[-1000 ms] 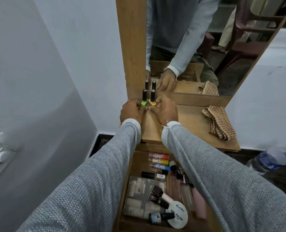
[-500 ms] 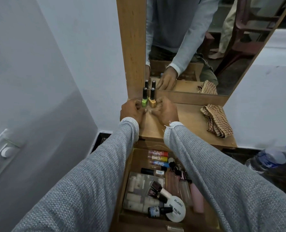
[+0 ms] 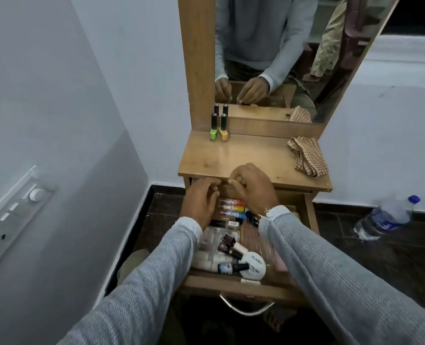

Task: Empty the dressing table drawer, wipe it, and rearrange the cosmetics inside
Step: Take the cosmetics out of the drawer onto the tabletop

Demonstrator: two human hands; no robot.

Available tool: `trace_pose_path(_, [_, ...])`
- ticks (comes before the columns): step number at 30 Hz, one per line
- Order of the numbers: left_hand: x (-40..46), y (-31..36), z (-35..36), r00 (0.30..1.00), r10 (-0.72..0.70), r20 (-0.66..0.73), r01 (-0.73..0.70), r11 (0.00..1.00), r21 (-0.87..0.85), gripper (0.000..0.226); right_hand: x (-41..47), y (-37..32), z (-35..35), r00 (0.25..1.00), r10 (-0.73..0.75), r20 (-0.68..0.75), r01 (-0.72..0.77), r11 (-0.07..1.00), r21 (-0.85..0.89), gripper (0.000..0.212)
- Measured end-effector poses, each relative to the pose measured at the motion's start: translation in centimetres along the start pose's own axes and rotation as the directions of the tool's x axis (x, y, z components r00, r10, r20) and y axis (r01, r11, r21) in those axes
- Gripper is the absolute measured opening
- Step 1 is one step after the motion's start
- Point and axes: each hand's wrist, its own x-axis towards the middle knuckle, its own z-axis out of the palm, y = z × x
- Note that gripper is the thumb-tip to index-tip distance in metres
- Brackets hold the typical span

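Green bottle (image 3: 213,130) and yellow bottle (image 3: 223,130) upright, caps up, both hands' (image 3: 201,202) grip loosely curled, empty, over open drawer (image 3: 231,285)

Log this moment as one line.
stage: emptying drawer | on top: green bottle, yellow bottle, cloth | hands: over drawer, empty

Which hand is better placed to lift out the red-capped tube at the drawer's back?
Left, probably. The left hand hovers right beside the red-capped tube, fingers relaxed; the right hand sits curled above, by the tabletop edge.
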Motion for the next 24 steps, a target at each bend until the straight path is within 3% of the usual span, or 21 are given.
trace_pose_path(4, [-2.8,-0.6,0.5,0.992,-0.12,0.039,0.12,0.993,0.009,0.024,-2.4,-0.4,0.8,0.919,-0.034,0.392,0.14,0.959,-0.247,0.021])
trace_pose_path(6, [-3.7,-0.7,0.5,0.988,-0.142,0.067,0.141,0.99,0.027,0.024,-3.2,-0.3,1.8,0.889,-0.03,0.456,0.209,0.914,-0.348,0.027])
trace_pose_path(10, [-4.3,-0.7,0.5,0.984,-0.145,0.102,0.14,0.989,0.051,0.028,-4.1,-0.4,3.3,0.861,0.042,0.506,0.232,0.855,-0.465,0.02])
trace_pose_path(19, [-4.1,-0.8,0.8,0.964,-0.193,0.184,0.171,0.976,0.133,0.026,-4.9,-0.7,3.5,0.835,0.108,0.54,0.21,0.844,-0.493,0.02])
trace_pose_path(22, [-4.4,-0.8,0.8,0.977,-0.185,0.109,0.176,0.981,0.087,0.022,-5.3,-0.3,3.0,0.853,0.181,0.49,0.03,0.92,-0.391,0.02])
trace_pose_path(24, [-4.5,-0.7,0.8,0.979,-0.203,0.032,0.202,0.979,0.008,0.018,-5.6,0.0,2.3,0.882,0.234,0.408,-0.159,0.965,-0.21,0.017])
